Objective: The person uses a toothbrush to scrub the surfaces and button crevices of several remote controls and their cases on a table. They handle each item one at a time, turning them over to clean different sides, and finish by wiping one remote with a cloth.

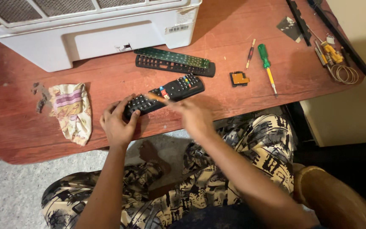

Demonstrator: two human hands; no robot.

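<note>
The left hand [117, 123] grips the near end of a black remote [164, 96], fingers curled over its edge, pinning it to the reddish table [22, 140]. The right hand [195, 116] is blurred; it seems to pinch a thin orange-tipped stick [156, 97] over the buttons, though its grip is hard to make out. To the left lies a crumpled cloth [71, 111]. Beyond the remote sit a green circuit board [172, 57] and a black button shell [172, 67], then a green screwdriver [266, 67]. A white appliance [94, 29] is cut off at the top.
</note>
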